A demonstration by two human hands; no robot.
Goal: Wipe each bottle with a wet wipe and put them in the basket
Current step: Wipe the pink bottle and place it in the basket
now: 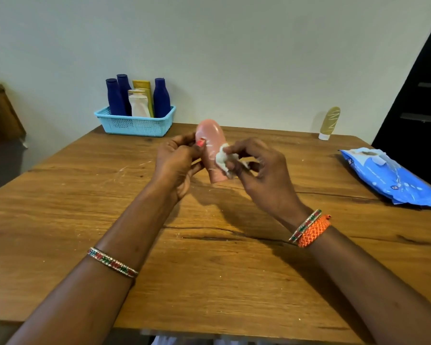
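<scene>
My left hand point(176, 163) grips a pink bottle point(210, 135) above the middle of the table, its rounded end up. My right hand point(261, 170) pinches a crumpled white wet wipe point(222, 158) against the bottle's right side. A light blue basket point(135, 124) stands at the table's far left edge, holding three dark blue bottles point(161, 98), a white bottle point(139, 104) and a yellow one point(143, 85). A gold tube point(329, 122) stands alone on its white cap at the far right.
A blue pack of wet wipes point(388, 174) lies at the table's right edge. The wooden table point(209, 270) has a long crack across its middle. A pale wall rises right behind it, and a dark shelf unit point(426, 90) stands at the right.
</scene>
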